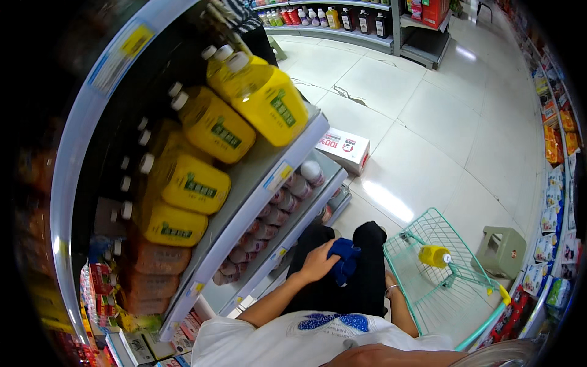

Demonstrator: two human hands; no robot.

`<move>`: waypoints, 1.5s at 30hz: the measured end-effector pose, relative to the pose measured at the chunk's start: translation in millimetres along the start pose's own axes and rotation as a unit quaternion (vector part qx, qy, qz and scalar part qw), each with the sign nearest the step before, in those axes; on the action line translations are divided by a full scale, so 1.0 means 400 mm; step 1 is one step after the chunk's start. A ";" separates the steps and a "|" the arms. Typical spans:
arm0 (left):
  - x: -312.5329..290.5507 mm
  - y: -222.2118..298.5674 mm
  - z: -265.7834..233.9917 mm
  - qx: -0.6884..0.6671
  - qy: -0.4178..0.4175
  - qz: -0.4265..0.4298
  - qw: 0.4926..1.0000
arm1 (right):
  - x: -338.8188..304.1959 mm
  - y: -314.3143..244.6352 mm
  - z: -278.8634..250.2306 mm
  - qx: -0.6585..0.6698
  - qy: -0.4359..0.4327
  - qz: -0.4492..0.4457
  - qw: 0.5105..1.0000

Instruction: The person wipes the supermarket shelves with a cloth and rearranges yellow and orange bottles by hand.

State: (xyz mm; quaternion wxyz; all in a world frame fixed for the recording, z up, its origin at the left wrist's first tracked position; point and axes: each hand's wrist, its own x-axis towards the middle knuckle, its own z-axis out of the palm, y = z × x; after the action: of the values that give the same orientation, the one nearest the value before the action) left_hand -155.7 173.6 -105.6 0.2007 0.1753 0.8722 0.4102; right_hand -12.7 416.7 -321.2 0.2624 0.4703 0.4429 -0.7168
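Note:
My left hand (320,263) rests over my dark trousers, its fingers closed on a bunched dark-blue cloth (344,260). Lower on the right, my right hand (390,282) hangs beside my knee, a thin bracelet at its wrist; its fingers are hidden. Right of it stands a green wire shopping cart (422,293) with a yellow bottle (435,256) with a white cap lying in it. To my left, a shelf carries large yellow bottles (269,104) with white caps, in rows. Neither hand touches the bottles.
Below the yellow bottles, a lower shelf holds white-capped pinkish bottles (287,199). A white carton (345,150) sits on the floor by the shelf end. A grey-green stool (500,251) stands right of the cart. Stocked shelves (553,183) line the right side; another shelf (367,40) stands ahead.

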 end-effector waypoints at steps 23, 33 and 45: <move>-0.225 0.106 -0.547 0.277 0.514 0.174 0.793 | -0.187 -0.147 0.046 -0.544 0.430 -0.493 0.525; -0.200 0.116 -0.526 0.390 0.454 0.090 0.796 | -0.147 -0.285 0.060 -0.609 0.338 -0.448 0.560; -0.205 0.116 -0.534 0.396 0.441 0.062 0.803 | -0.208 -0.390 0.117 -0.770 0.211 -0.357 0.485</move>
State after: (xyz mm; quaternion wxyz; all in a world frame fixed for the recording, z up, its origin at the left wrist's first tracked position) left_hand -184.3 25.2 72.2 -0.3187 0.0934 0.9403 0.0742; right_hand -122.0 445.4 -177.5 0.1401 0.0196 0.9899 -0.0012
